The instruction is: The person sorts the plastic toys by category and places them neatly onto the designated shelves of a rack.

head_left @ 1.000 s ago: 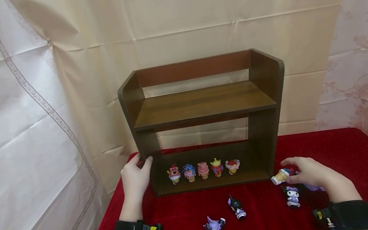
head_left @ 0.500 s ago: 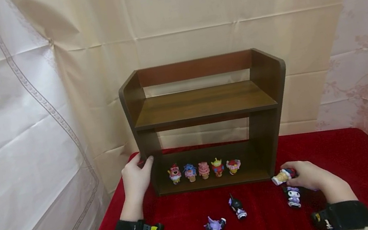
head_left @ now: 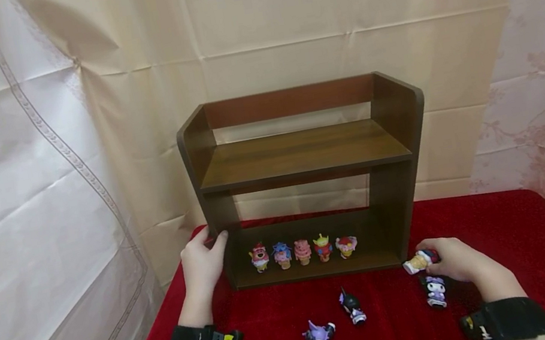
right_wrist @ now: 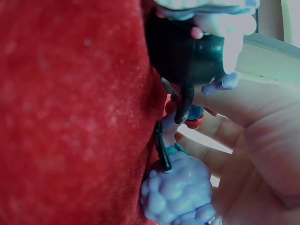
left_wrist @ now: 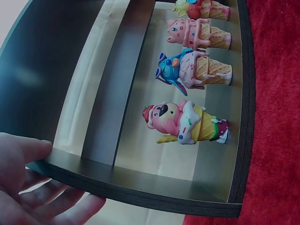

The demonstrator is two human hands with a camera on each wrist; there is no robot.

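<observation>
My left hand (head_left: 204,264) grips the left side panel of a dark brown wooden shelf (head_left: 302,152); the left wrist view shows the thumb inside and the fingers behind the panel. By the shelf's lower right corner, my right hand (head_left: 458,259) pinches a cone-bodied figurine (head_left: 417,263) lying on its side, its red-and-white head partly covered by the fingers. Just in front lies a purple-and-white figurine (head_left: 435,291) with a black hood. In the right wrist view a glossy black head (right_wrist: 187,56) and a bumpy lavender piece (right_wrist: 178,187) sit close to this hand.
Several ice-cream-cone figurines stand in a row on the bottom board, among them a pink bear (left_wrist: 171,119) and a blue figurine (left_wrist: 176,72). A purple figurine (head_left: 319,335) and a black-headed one (head_left: 352,305) lie on the red cloth (head_left: 268,329) in front.
My right hand has come down slightly and its fingers have closed round the head of the cone-bodied figurine. The left hand keeps its grip on the side panel.
</observation>
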